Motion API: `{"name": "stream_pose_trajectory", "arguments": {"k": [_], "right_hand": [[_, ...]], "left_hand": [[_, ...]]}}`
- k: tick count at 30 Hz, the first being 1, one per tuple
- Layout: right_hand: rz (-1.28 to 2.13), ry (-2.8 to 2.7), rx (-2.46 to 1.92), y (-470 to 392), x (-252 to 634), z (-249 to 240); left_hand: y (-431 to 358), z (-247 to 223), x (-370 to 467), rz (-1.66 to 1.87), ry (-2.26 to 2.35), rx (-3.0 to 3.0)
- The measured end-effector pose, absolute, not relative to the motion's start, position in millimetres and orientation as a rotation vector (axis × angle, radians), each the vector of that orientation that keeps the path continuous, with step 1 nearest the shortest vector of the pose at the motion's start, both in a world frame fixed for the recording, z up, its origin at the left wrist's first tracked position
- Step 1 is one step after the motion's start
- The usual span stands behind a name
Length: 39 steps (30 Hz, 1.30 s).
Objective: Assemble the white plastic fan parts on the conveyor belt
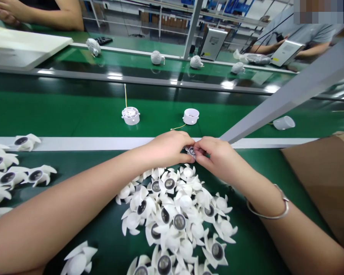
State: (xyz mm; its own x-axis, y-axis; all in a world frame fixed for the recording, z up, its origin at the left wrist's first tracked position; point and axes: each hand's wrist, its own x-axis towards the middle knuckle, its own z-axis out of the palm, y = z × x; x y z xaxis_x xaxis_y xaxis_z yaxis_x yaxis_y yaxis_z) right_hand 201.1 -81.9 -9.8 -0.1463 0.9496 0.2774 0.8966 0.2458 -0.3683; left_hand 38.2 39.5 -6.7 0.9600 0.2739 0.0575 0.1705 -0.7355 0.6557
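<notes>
My left hand (174, 148) and my right hand (210, 152) meet above the near edge of the conveyor. Between their fingertips is a small white fan impeller (191, 152) with a dark round hub, mostly covered by the fingers. Both hands are closed on it. Just below them, a heap of white fan impellers (179, 221) lies on the green table, some hub side up and some face down. Beyond the hands, a white round housing (190, 117) with a yellow wire stands on the green belt. Left of it is another housing (131, 115) with parts inside.
More impellers (7, 177) lie at the left. A tipped white cup (284, 122) is on the belt at right, behind a slanted metal post (286, 88). A cardboard box (318, 179) stands at right. Wrapped round units (156, 57) line the far belt; two people sit beyond.
</notes>
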Motion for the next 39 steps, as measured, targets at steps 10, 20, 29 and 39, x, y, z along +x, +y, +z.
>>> {"name": "stream_pose_trajectory", "arguments": {"k": [10,20,29,39], "right_hand": [[-0.286,-2.420,-1.769,-84.3,191.6,-7.3],[-0.131,-2.250,-1.766,-70.7,207.1,33.2],[0.218,-2.648,-1.821,68.9,172.3,28.7],[0.043,-1.675,-1.864,-60.5,208.6,34.0]], "left_hand": [[37.3,-5.1,39.3,0.176,0.347,2.465],[37.3,-5.1,37.9,0.100,0.445,2.432],[39.6,-10.5,33.2,0.183,0.394,2.327],[38.5,-9.6,34.4,0.130,0.505,2.207]]}}
